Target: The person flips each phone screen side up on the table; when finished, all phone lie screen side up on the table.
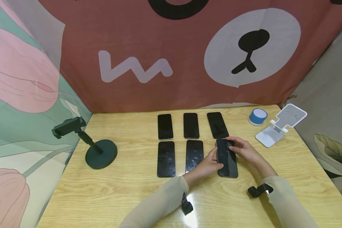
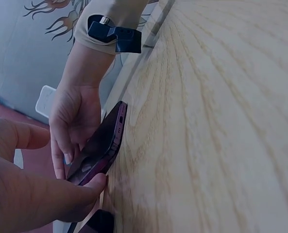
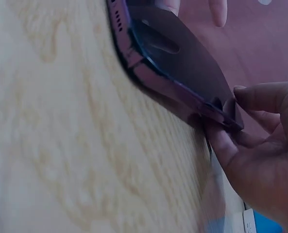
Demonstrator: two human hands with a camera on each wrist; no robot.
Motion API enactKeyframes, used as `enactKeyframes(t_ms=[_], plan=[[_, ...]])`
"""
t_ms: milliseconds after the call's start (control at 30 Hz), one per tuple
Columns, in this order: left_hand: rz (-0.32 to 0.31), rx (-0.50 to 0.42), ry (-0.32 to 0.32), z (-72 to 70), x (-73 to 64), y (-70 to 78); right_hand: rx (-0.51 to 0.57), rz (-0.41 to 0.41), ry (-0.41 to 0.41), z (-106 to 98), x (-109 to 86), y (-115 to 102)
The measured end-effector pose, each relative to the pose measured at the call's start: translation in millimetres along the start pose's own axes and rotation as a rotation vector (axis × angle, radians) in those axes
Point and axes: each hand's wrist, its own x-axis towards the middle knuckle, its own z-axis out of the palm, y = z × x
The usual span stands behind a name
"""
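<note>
A dark smartphone (image 1: 227, 158) with a purplish frame is at the front right of two rows of phones. My left hand (image 1: 206, 164) grips its left long edge, the thumb low on that side. At the top right corner, my right hand (image 1: 246, 152) pinches the phone. The right wrist view shows the right thumb over the screen and fingers beneath the frame of the smartphone (image 3: 192, 63). In the left wrist view the smartphone (image 2: 97, 141) stands tilted between both hands. Whether its lower edge touches the table is unclear.
Several other dark phones (image 1: 166, 159) lie face up on the wooden table (image 1: 131, 196). A black phone stand (image 1: 101, 154) is at left. At back right are a blue-and-white round object (image 1: 257, 117) and a white folding stand (image 1: 269, 136). A patterned cloth hangs behind.
</note>
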Motion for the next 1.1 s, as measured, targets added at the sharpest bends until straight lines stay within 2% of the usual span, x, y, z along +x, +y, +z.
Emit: enactKeyframes(t_ms=[367, 467, 667, 800, 1100], plan=[[0.02, 0.027, 0.052, -1.4, 3.1, -2.2, -0.089, -0.03, 0.049, 1.1, -4.3, -2.7], [0.02, 0.032, 0.05, -2.1, 3.4, -2.8, -0.095, -0.031, 0.059, 2.6, -4.6, -2.7], [0.035, 0.006, 0.03, -2.3, 2.8, -3.9, -0.094, 0.018, 0.073, 5.5, -5.0, -5.6], [0.015, 0.02, 0.039, -2.2, 1.7, -3.2, -0.094, 0.056, 0.077, 6.9, -5.7, -7.5], [-0.001, 0.046, 0.054, -3.0, 2.8, -4.6, -0.069, 0.067, 0.086, 4.7, -6.9, -2.8]])
